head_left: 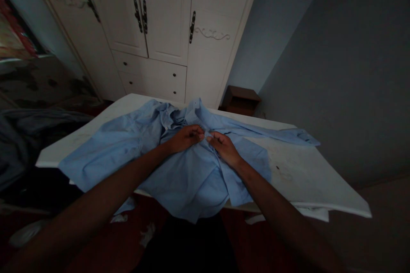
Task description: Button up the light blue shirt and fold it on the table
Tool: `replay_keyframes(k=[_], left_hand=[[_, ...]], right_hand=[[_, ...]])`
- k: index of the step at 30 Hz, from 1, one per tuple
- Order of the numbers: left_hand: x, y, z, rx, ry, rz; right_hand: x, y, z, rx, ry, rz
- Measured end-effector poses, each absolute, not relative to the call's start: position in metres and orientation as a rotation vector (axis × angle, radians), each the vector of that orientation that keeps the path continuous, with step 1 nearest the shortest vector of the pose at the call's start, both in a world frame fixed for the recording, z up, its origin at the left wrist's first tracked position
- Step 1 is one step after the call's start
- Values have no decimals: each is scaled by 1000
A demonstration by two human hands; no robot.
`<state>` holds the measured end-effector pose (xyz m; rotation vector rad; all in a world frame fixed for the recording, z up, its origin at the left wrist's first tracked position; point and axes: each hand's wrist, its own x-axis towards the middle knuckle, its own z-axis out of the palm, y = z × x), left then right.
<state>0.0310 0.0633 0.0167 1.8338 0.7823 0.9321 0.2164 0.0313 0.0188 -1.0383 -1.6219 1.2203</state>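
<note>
A light blue button-up shirt (192, 179) lies spread and rumpled over the white table (307, 175), its lower part hanging past the near edge. Near the collar, my left hand (188, 136) pinches the front edge of the cloth. Close beside it, my right hand (223, 147) grips the same strip between thumb and fingers. The fingertips of both hands almost meet there, and a small pale spot, maybe a button, shows between them. One sleeve (275, 134) stretches out to the right across the table.
A white wardrobe (166, 21) with dark handles and drawers stands behind the table. To its right, a small brown open cabinet (241, 99) sits by the grey wall (346, 72). Dark cloth (19, 145) is heaped at the left. White scraps (147, 233) lie on the red floor.
</note>
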Motion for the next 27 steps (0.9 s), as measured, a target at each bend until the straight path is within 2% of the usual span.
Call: replay_keyframes(k=[3,8,18,27], left_hand=[[30,64,17,1948,784,945],[29,64,18,2009,803,902],[31,68,17,1806,721,807],[29,62,23,1767,811,839]], right_hand=[[219,30,20,-1004,-1602,1314],[218,31,18,-1048,-1634,1235],[217,28,23,-1051,-1644,1180],[226,36,25,-1026,-1183,1098]])
